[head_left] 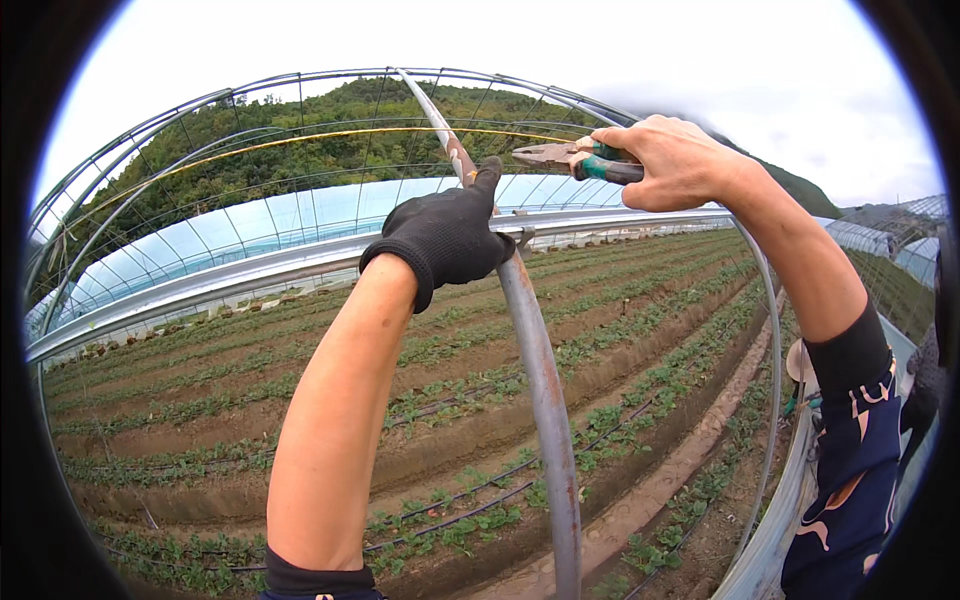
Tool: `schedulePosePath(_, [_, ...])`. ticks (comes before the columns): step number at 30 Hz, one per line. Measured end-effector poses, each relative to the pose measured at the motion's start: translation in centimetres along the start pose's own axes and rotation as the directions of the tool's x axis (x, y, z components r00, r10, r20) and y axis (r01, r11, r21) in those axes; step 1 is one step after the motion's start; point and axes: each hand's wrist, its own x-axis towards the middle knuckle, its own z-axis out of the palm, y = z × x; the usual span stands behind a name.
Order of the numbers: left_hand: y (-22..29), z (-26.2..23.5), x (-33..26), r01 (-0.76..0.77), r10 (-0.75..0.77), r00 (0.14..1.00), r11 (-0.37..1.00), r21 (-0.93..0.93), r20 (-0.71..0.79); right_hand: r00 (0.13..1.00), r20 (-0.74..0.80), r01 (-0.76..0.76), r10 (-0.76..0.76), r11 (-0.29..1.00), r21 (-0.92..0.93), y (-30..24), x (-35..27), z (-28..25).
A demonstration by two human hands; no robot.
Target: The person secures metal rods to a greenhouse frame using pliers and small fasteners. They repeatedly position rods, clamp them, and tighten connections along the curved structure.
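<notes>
In a black knitted glove, my left hand (440,235) is closed around a grey, rust-spotted metal pipe (545,390), its thumb pointing up along it. The pipe rises from the lower edge and bends away overhead. My bare right hand (675,165) grips pliers (606,168) with green-and-black handles. Their jaws point left toward the pipe, a short gap away from it. A thin yellow cord (330,135) stretches from the far left, past the pipe, toward the pliers; whether the pliers touch it I cannot tell.
A metal rail (200,287) crosses behind the pipe, near a small bracket (518,232). Below lie soil beds with rows of green plants (470,400) and dark hoses. Pale blue plastic sheeting (260,230) and arched frames stand behind. Part of another person (925,370) shows at the right edge.
</notes>
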Motion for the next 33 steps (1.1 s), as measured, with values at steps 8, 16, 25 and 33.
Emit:
schedulePosePath(8, [0.2, 0.4, 0.3, -0.001, 0.001, 1.000, 1.000, -0.008, 0.021, 0.936, 0.351, 0.027, -0.002, 0.997, -0.067, -3.5, 2.0, -3.4])
schedulePosePath(16, [-0.1, 0.6, 0.5, -0.032, 0.032, 0.999, 0.999, 0.038, -0.018, 0.997, 0.076, 0.016, 0.008, 0.951, -0.309, -5.6, 2.0, -3.2])
schedulePosePath(25, [-0.3, 0.7, 0.7, -0.043, 0.043, 0.999, 0.999, 0.011, 0.011, 0.977, 0.202, 0.121, -0.066, 0.954, -0.274, -3.5, -0.4, -4.7])
schedulePosePath(33, [-0.4, 1.4, 0.9, -0.065, 0.063, 0.994, 0.998, -0.015, -0.086, 0.994, -0.020, -0.094, 0.104, 0.954, 0.286, 3.3, -2.9, -6.4])
